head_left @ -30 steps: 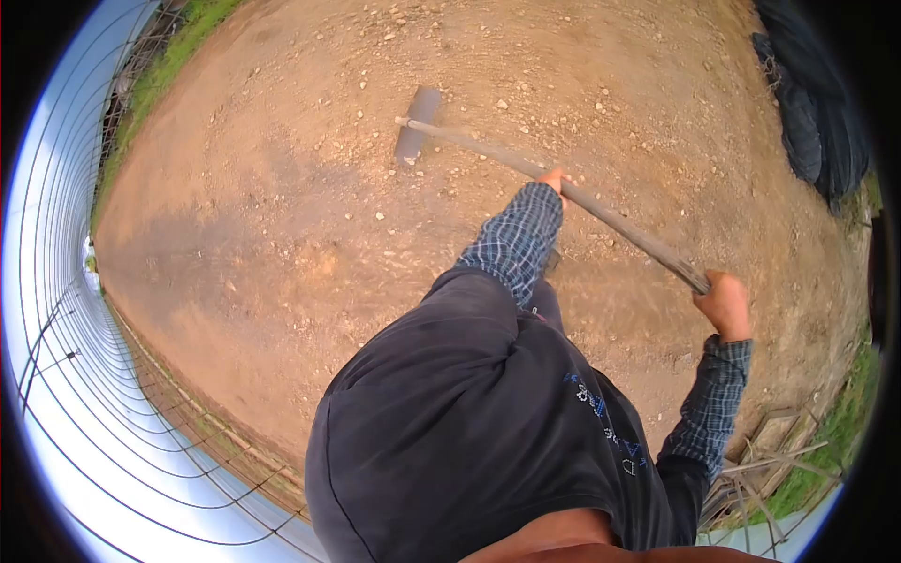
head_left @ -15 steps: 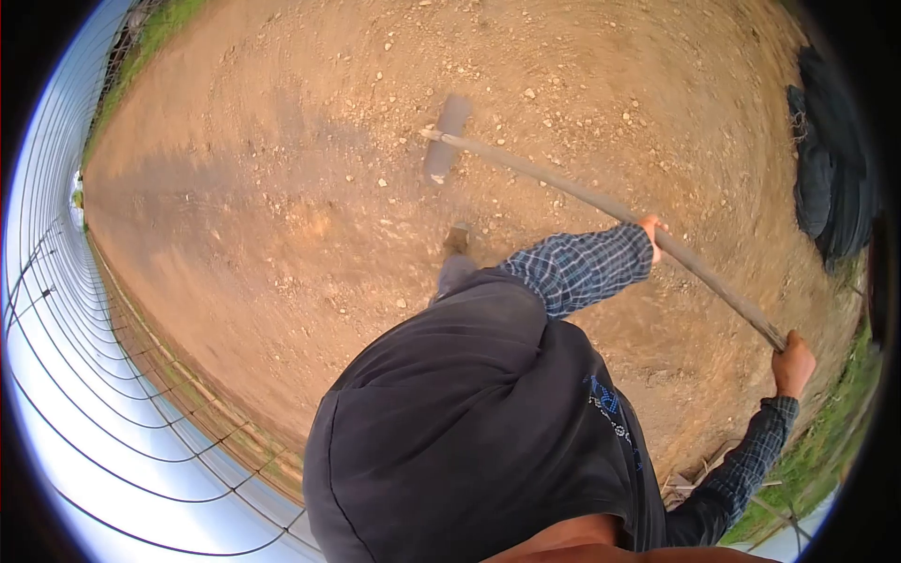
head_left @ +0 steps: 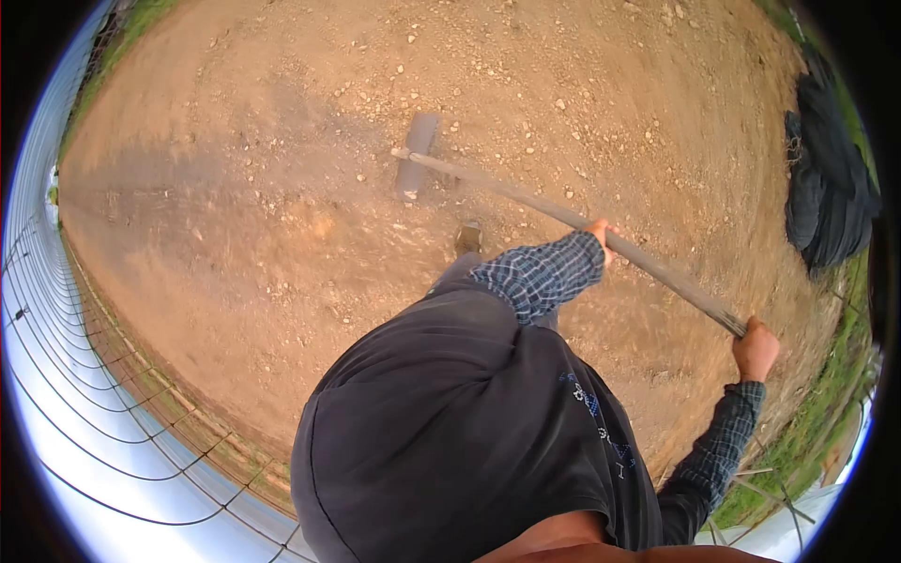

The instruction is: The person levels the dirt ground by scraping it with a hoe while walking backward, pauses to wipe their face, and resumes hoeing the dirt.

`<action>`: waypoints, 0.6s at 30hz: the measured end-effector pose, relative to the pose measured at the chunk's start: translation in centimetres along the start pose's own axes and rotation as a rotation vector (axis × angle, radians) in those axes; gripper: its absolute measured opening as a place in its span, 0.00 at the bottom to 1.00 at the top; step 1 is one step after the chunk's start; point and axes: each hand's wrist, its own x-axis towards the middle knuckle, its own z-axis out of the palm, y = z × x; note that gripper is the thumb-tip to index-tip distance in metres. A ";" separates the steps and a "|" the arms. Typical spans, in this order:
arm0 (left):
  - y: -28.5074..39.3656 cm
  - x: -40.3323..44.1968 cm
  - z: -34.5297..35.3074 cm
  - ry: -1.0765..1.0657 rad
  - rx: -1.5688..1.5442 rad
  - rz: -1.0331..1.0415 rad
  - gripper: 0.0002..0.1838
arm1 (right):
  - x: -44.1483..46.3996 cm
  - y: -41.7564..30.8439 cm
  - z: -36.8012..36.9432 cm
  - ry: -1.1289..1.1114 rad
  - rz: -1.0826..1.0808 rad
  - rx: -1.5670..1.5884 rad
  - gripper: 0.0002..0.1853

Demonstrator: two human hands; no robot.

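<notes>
A long wooden handle (head_left: 664,275) runs diagonally between both hands to a wide, flat metal blade (head_left: 418,155) resting on the stony dirt ground. My left hand (head_left: 602,236) is wrapped round the middle part of the handle. Near the handle's other end, my right hand (head_left: 755,350) is closed round it, lower in the view. Both forearms wear plaid sleeves, and a dark shirt fills the bottom middle. Part of a shoe (head_left: 468,238) shows on the ground below and right of the blade.
A heap of black sheeting (head_left: 828,178) lies at the right edge. Wire mesh fencing (head_left: 122,413) curves along the left and bottom left. Small stones are scattered over the dirt. Green grass (head_left: 826,413) and some sticks (head_left: 765,483) are at the lower right.
Over the last second, both hands and the blade first moved right, then back left. The hands now sit lower and further right than at first; the shoe has come into view.
</notes>
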 end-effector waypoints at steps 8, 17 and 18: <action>14.8 -6.6 -5.3 0.396 -0.048 0.273 0.07 | -1.8 -15.5 -2.1 0.151 -0.031 0.221 0.05; 7.6 -5.6 2.5 -0.011 0.075 0.091 0.05 | -1.3 -7.0 -4.0 0.119 0.085 0.072 0.06; 7.5 -5.5 3.8 -0.036 0.090 0.065 0.05 | -0.9 -6.4 -4.3 0.141 0.099 0.039 0.06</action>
